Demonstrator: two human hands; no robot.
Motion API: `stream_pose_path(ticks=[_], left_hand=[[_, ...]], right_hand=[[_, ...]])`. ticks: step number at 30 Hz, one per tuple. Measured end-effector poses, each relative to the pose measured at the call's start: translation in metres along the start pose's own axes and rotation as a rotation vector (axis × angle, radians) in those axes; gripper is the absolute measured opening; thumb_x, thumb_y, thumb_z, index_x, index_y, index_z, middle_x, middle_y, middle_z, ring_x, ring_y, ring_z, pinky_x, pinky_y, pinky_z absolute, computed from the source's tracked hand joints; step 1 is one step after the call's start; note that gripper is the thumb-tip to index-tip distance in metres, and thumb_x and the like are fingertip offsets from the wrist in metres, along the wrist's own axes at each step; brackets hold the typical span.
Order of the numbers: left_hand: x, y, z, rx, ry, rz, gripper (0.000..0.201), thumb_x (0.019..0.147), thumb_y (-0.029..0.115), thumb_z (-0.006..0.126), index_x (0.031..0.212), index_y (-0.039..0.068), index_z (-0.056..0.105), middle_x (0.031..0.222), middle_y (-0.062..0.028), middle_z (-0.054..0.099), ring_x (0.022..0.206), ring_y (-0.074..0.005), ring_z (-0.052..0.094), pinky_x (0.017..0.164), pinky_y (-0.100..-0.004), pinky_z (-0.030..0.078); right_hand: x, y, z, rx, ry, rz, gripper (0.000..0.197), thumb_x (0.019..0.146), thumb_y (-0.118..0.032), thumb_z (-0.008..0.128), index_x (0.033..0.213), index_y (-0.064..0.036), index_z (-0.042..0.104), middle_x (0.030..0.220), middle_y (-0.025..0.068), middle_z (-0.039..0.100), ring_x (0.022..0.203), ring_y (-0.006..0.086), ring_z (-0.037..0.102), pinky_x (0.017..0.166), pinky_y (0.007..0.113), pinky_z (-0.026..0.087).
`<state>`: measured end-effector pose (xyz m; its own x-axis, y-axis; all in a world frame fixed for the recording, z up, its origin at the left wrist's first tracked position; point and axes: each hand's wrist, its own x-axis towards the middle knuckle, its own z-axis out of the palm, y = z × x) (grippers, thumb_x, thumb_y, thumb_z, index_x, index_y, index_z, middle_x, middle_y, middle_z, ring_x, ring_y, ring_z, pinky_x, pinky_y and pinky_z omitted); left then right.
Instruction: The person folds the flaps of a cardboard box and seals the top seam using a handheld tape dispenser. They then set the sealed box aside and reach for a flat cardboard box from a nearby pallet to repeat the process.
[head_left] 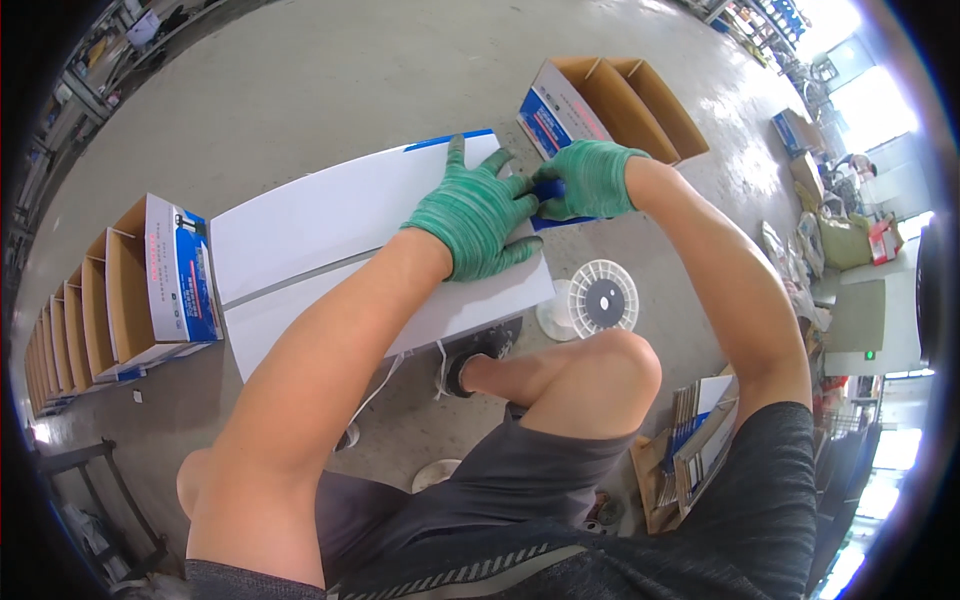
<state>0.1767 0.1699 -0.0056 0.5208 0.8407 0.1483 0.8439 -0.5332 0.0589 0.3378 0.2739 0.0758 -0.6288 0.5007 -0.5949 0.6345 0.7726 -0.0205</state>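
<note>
A long white carton [330, 210] lies across in front of me, with a seam running along its top and blue print on its far edge. Spread over its right end is my left hand [475, 215], in a green knit glove, fingers apart and pressing on the white surface. Beside it, my right hand [590, 180], gloved alike, has its fingers bent around a blue piece [548, 190] at the carton's right end. Whether that piece is a flap of the carton or a separate thing I cannot tell, as the fingers cover part of it.
On the left stands a row of open brown-lined cartons [128, 285]. Another open carton [625, 105] with dividers sits beyond my right hand. A white ribbed reel [603, 300] is near my knee. Flat cardboard pieces [690, 440] stand at lower right, a dark metal frame [100, 480] at lower left.
</note>
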Motion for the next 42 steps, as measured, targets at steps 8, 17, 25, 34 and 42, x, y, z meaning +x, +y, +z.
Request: stream_pose_path(ticks=[8, 17, 25, 34, 42], left_hand=[[0.026, 0.013, -0.023, -0.034, -0.266, -0.066, 0.048, 0.094, 0.052, 0.044, 0.111, 0.018, 0.073, 0.12, -0.0046, 0.065, 0.13, -0.0298, 0.047, 0.104, -0.0794, 0.014], [0.004, -0.017, 0.012, -0.218, 0.116, -0.091, 0.037, 0.095, 0.027, 0.05, 0.128, 0.015, 0.06, 0.139, -0.0088, 0.051, 0.136, -0.0348, 0.038, 0.113, -0.0647, 0.023], [-0.202, -0.04, -0.027, 0.085, 0.167, -0.591, 0.051, 0.091, 0.019, 0.058, 0.141, 0.018, 0.047, 0.151, -0.0126, 0.037, 0.145, -0.0388, 0.023, 0.117, -0.0572, 0.018], [-0.277, -0.076, -0.027, -0.563, 0.463, -1.198, 0.074, 0.089, 0.034, 0.071, 0.146, 0.003, 0.036, 0.15, -0.0194, 0.036, 0.138, -0.0313, 0.036, 0.111, -0.0344, 0.035], [-0.272, -0.091, -0.071, -1.642, 1.212, -0.782, 0.084, 0.091, 0.073, 0.042, 0.142, 0.006, 0.045, 0.139, -0.012, 0.052, 0.129, -0.0256, 0.047, 0.109, -0.0404, 0.037]], right_hand=[[-0.011, 0.023, 0.115, 0.125, 0.347, 0.315, 0.05, 0.088, -0.039, 0.063, 0.134, -0.0211, 0.051, 0.096, 0.0173, 0.07, 0.089, 0.0389, 0.067, 0.076, 0.049, 0.053], [-0.015, 0.045, 0.351, 0.726, 0.519, 0.679, 0.05, 0.093, -0.033, 0.057, 0.14, -0.0193, 0.046, 0.102, 0.0179, 0.068, 0.086, 0.0386, 0.067, 0.074, 0.048, 0.053], [-0.055, 0.029, 0.163, 0.442, 0.489, 0.426, 0.039, 0.096, -0.031, 0.051, 0.125, -0.0068, 0.06, 0.106, 0.0214, 0.068, 0.1, 0.0354, 0.065, 0.089, 0.043, 0.05], [0.032, -0.065, 0.103, 0.976, 0.39, 0.153, 0.057, 0.097, -0.042, 0.053, 0.131, 0.0032, 0.053, 0.121, 0.0223, 0.064, 0.108, 0.0333, 0.063, 0.097, 0.039, 0.045], [-0.022, -0.037, 0.094, 1.778, 0.718, -0.575, 0.048, 0.088, -0.008, 0.057, 0.136, -0.0001, 0.05, 0.13, 0.0113, 0.058, 0.123, 0.0203, 0.052, 0.109, 0.034, 0.037]])
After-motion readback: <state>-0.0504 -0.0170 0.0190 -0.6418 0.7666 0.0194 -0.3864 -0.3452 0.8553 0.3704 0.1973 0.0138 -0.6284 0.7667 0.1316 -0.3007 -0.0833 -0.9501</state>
